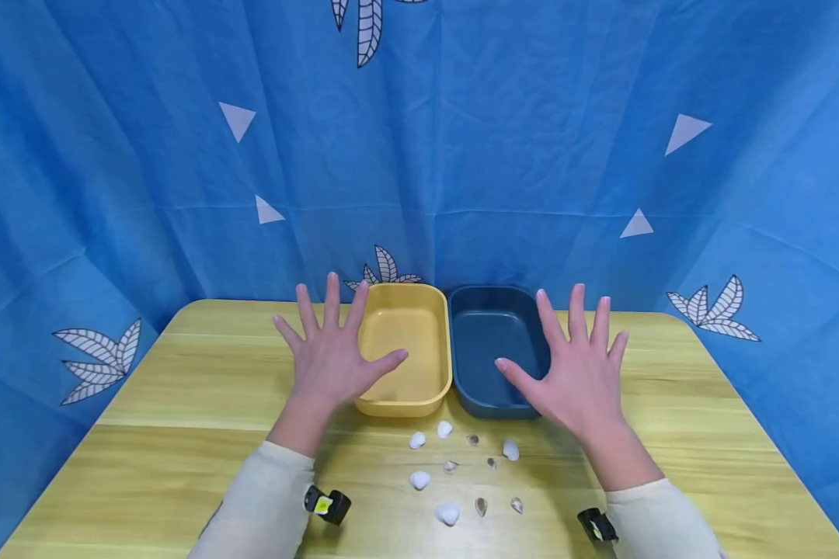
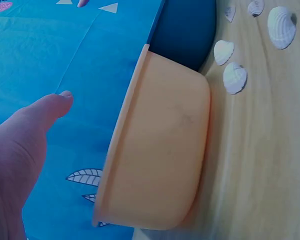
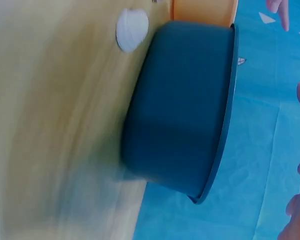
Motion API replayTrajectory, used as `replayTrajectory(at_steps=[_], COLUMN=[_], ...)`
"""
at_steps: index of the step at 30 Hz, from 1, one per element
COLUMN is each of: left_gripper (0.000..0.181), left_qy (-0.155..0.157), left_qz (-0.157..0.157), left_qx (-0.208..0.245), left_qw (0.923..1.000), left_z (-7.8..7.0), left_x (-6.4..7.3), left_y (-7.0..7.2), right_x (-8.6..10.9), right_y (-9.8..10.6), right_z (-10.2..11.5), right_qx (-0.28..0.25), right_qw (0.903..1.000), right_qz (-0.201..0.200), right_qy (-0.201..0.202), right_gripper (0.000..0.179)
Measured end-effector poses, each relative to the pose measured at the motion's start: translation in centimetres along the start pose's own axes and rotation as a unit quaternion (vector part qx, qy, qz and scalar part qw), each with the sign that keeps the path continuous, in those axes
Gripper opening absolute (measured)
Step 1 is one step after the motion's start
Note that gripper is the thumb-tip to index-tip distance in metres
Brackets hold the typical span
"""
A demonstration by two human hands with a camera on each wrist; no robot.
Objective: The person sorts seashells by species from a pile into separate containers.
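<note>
A rounded-rectangular yellow plastic bin [image 1: 436, 341] stands upright and open-topped on the surface [image 1: 175, 442], with a dark blue bin [image 1: 485, 349] of like shape upright just beside it, to its right. In front of them lie ten loosely scattered seashells: five larger white shells [image 1: 447, 513], ribbed where seen close, and five smaller brownish-grey shells [image 1: 481, 507], mostly to the right among them, each apart from the others.
</note>
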State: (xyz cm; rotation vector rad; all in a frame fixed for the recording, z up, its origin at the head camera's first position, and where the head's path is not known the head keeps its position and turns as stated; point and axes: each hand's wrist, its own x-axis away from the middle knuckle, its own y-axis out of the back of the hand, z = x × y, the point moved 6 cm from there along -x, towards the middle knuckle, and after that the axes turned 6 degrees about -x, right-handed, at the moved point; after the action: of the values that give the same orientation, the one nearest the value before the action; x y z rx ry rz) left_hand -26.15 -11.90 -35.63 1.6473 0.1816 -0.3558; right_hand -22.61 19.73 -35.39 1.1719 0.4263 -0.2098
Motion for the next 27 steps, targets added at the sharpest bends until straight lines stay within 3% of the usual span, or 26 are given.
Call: replayTrajectory(at_steps=[12,27], left_gripper=[0.112,0.107], left_qy=[-0.008,-0.008], left_qz=[0.016,0.051], left_qx=[0.038,0.082], left_qw=[0.9991,0.9952], left_z=[0.3,0.1], left_x=[1.2,2.2], left_y=[-2.2,-4.4], right_x=[4.5,7.5], right_y=[-0.8,-0.6], right_z=[1.1,0.7], right_qx=[-0.032,-0.092], right_qw=[0.9993,0.9957], right_qz=[0.01,-0.004], right_qy=[0.015,0.009], right_gripper=[0.1,0.095])
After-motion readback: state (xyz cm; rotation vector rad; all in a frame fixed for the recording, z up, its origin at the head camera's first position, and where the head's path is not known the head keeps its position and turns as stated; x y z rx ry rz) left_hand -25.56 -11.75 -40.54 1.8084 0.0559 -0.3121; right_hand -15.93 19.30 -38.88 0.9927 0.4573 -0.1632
